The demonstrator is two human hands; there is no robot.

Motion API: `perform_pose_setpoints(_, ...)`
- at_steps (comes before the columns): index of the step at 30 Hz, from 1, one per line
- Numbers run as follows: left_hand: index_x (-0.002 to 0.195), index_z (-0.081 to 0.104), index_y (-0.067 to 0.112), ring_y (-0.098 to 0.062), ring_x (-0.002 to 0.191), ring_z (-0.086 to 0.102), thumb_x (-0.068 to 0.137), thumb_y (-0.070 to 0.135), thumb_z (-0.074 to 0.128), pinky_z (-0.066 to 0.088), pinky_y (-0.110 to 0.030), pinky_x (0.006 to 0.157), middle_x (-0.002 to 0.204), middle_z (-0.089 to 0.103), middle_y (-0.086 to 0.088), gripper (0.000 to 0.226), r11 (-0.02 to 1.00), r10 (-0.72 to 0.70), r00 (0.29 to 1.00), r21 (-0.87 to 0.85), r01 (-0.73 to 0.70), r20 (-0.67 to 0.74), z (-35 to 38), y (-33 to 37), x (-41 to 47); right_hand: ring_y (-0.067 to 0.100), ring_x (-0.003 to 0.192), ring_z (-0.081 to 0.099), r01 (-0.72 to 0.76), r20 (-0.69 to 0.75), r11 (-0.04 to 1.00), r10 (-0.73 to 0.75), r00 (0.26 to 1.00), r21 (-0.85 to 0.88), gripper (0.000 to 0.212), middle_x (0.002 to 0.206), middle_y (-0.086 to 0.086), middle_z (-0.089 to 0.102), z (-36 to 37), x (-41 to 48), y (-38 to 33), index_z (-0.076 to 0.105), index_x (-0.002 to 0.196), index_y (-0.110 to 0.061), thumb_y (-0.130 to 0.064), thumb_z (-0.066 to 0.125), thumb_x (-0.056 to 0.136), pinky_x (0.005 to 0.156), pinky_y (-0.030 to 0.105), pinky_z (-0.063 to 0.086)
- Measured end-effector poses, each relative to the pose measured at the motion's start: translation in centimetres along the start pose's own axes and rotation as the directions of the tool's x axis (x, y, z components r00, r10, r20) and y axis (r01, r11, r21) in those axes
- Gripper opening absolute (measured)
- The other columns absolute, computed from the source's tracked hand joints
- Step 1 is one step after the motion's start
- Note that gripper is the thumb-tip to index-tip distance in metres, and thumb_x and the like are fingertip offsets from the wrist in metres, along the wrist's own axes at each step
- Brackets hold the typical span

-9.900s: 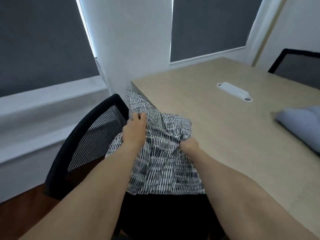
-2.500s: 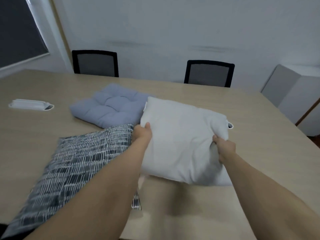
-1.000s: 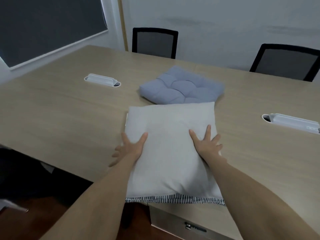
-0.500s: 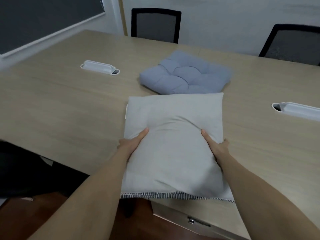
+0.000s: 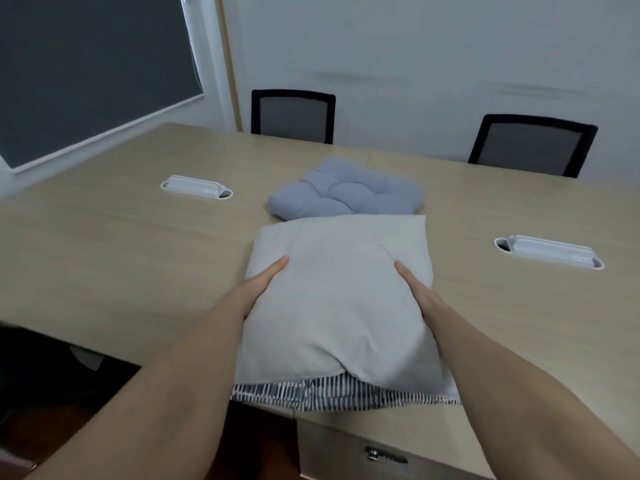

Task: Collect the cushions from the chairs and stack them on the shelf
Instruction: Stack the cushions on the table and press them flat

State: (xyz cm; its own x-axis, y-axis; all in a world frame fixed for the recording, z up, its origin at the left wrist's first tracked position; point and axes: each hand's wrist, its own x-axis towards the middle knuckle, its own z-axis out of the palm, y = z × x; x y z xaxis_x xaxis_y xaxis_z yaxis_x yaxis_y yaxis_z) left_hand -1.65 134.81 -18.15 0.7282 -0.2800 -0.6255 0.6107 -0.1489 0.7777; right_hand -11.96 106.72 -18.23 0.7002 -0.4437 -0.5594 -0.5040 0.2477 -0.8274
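holding the white cushion [image 5: 339, 299] between them, left hand [image 5: 258, 289] and right hand [image 5: 420, 294] grip its sides (striped cushion [image 5: 332, 391] lies under).

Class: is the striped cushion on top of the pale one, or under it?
Under it: of the striped cushion only a near edge shows beneath the pale cushion.

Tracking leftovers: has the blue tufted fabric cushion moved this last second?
No. The blue tufted fabric cushion stays equally far right of the left white plastic cable port.
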Motion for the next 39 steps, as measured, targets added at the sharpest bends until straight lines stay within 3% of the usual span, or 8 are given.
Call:
perform_pose_setpoints(6, 0.124, 0.061, 0.018, -0.023, 0.092, 0.067, 0.082, 0.059, 0.059, 0.052, -0.031, 0.079, 0.109, 0.071, -0.008, 0.058, 0.995, 0.09, 0.993, 0.029, -0.092, 0.078, 2.0, 5.6, -0.7, 0.022, 0.117, 0.06, 0.105, 0.097, 0.991, -0.113, 0.989, 0.088, 0.093, 0.131, 0.002, 0.061, -1.8, -1.2, -4.4, 0.055, 0.133, -0.018, -0.066, 0.076, 0.056, 0.106, 0.039, 0.042)
perform_pose_setpoints(11, 0.101, 0.066, 0.021, -0.02, 0.074, 0.068, 0.088, 0.054, 0.051, 0.052, -0.028, 0.069, 0.084, 0.073, -0.005, 0.039, 0.98, 0.185, 0.981, 0.064, -0.189, 0.067, 4.0, 10.2, -0.5, 0.022, 0.113, 0.062, 0.167, 0.048, 0.98, -0.172, 0.984, 0.107, 0.088, 0.128, 0.002, 0.063, -3.2, -0.4, -8.0, 0.058, 0.13, -0.017, -0.065, 0.075, 0.058, 0.1, 0.035, 0.046)
perform_pose_setpoints(14, 0.089, 0.066, 0.021, -0.016, 0.052, 0.069, 0.087, 0.052, 0.048, 0.049, -0.024, 0.06, 0.062, 0.073, -0.002, 0.036, 0.964, 0.238, 0.971, 0.115, -0.238, 0.017, 5.0, 12.7, -0.2, 0.022, 0.116, 0.06, 0.192, 0.046, 0.974, -0.198, 0.979, 0.118, 0.089, 0.129, 0.002, 0.062, -3.8, 0.5, -10.0, 0.057, 0.131, -0.016, -0.066, 0.074, 0.059, 0.106, 0.038, 0.043)
perform_pose_setpoints(17, 0.083, 0.064, 0.021, -0.016, 0.044, 0.066, 0.085, 0.05, 0.049, 0.048, -0.023, 0.056, 0.053, 0.071, 0.0, 0.033, 0.952, 0.273, 0.962, 0.151, -0.267, -0.024, 5.5, 14.9, 0.2, 0.021, 0.119, 0.058, 0.234, 0.064, 0.96, -0.246, 0.967, 0.153, 0.09, 0.132, 0.001, 0.061, -3.8, 1.5, -11.9, 0.055, 0.133, -0.016, -0.064, 0.074, 0.06, 0.109, 0.038, 0.04)
perform_pose_setpoints(27, 0.107, 0.059, 0.012, -0.024, 0.067, 0.061, 0.08, 0.043, 0.056, 0.048, -0.028, 0.064, 0.079, 0.066, -0.009, 0.041, 0.955, 0.254, 0.966, 0.17, -0.242, -0.049, 4.0, 20.1, 3.1, 0.023, 0.12, 0.058, 0.253, 0.085, 0.951, -0.271, 0.959, 0.18, 0.095, 0.133, 0.002, 0.06, -1.5, 5.9, -16.1, 0.051, 0.136, -0.016, -0.064, 0.076, 0.058, 0.108, 0.039, 0.041)
perform_pose_setpoints(35, 0.088, 0.06, 0.015, -0.016, 0.042, 0.068, 0.088, 0.035, 0.053, 0.046, -0.027, 0.058, 0.051, 0.071, -0.001, 0.022, 0.946, 0.255, 0.967, 0.203, -0.252, 0.012, 2.0, 27.4, 9.9, 0.022, 0.12, 0.058, 0.298, 0.017, 0.92, -0.312, 0.95, 0.256, 0.092, 0.133, 0.001, 0.06, 2.1, 11.1, -20.5, 0.053, 0.135, -0.02, -0.065, 0.075, 0.057, 0.109, 0.039, 0.041)
perform_pose_setpoints(37, 0.093, 0.059, 0.013, -0.019, 0.051, 0.07, 0.091, 0.034, 0.051, 0.047, -0.028, 0.06, 0.057, 0.073, -0.003, 0.022, 0.943, 0.239, 0.97, 0.23, -0.242, 0.039, 1.7, 29.1, 11.8, 0.021, 0.12, 0.058, 0.31, -0.047, 0.915, -0.308, 0.95, 0.257, 0.09, 0.135, 0.001, 0.058, 3.2, 12.4, -21.5, 0.052, 0.136, -0.017, -0.064, 0.073, 0.062, 0.107, 0.036, 0.042)
perform_pose_setpoints(39, 0.104, 0.056, 0.01, -0.022, 0.067, 0.065, 0.094, 0.033, 0.05, 0.048, -0.029, 0.065, 0.073, 0.072, -0.007, 0.025, 0.935, 0.24, 0.97, 0.258, -0.242, 0.039, 1.7, 30.6, 13.7, 0.019, 0.109, 0.06, 0.298, -0.127, 0.919, -0.273, 0.954, 0.257, 0.086, 0.13, -0.001, 0.06, 3.9, 13.4, -22.1, 0.054, 0.133, -0.015, -0.064, 0.071, 0.065, 0.095, 0.03, 0.046)
